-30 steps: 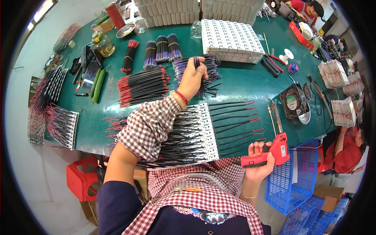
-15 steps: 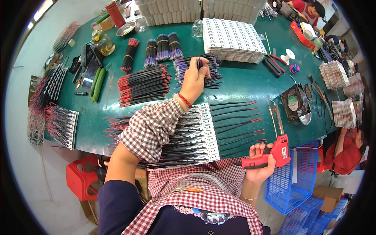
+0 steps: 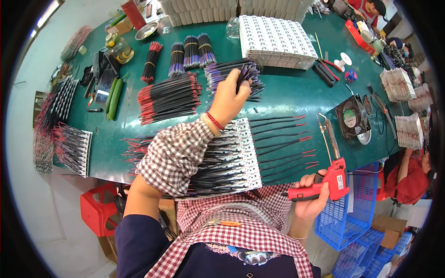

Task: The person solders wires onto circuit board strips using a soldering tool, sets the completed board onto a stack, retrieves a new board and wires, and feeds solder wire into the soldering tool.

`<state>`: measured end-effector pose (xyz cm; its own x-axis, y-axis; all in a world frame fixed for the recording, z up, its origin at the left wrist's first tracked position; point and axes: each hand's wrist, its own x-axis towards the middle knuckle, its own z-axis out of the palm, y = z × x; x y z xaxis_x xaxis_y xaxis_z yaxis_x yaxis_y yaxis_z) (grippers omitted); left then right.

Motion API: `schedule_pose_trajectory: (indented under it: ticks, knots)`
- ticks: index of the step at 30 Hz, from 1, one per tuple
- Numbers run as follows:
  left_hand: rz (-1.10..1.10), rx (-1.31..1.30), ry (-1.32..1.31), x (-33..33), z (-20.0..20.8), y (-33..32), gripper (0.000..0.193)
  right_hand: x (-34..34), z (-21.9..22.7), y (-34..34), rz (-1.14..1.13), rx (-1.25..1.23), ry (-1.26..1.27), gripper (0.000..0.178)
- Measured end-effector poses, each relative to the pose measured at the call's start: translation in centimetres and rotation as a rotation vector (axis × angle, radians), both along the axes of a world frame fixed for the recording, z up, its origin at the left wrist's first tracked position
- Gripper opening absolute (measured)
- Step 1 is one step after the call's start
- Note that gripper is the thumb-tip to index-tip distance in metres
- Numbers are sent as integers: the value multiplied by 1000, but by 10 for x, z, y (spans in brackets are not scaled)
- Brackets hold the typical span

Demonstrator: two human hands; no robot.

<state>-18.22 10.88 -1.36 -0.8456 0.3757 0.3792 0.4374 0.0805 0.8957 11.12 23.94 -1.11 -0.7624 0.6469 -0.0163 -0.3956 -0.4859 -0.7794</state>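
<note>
My left hand (image 3: 227, 97) is closed on a small bunch of black wires (image 3: 247, 76) with purple ends, just over a loose pile of the same wires (image 3: 218, 76). Closed round the red grip of a soldering gun (image 3: 337, 180), my right hand (image 3: 310, 203) stays near the table's front edge. The gun's metal tip points away from me. Between my hands lies a white circuit board panel (image 3: 250, 157), with rows of black, red-tipped wires (image 3: 283, 141) sticking out to the right. My left sleeve hides part of the panel.
Red-tipped black wires (image 3: 170, 99) are heaped left of the purple-tipped pile, with tied bundles (image 3: 191, 52) behind. A stack of white panels (image 3: 278, 41) stands farther back. At right are a small fan (image 3: 348, 118) and a blue crate (image 3: 345, 217); cucumbers (image 3: 114, 98) lie at left.
My left hand has shifted slightly toward me, and the bunch of wires shows more plainly in its fingers. The soldering gun has moved a little to the right.
</note>
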Motion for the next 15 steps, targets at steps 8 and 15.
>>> schedule_pose_trajectory:
  ticks: [8,15]
  knots:
    - [-312,-740,20,1,-1,-57,23,-7,21,-25,70,272,-368,39]
    - [-355,-527,-230,-5,-24,-65,29,-38,14,-42,216,294,-558,29]
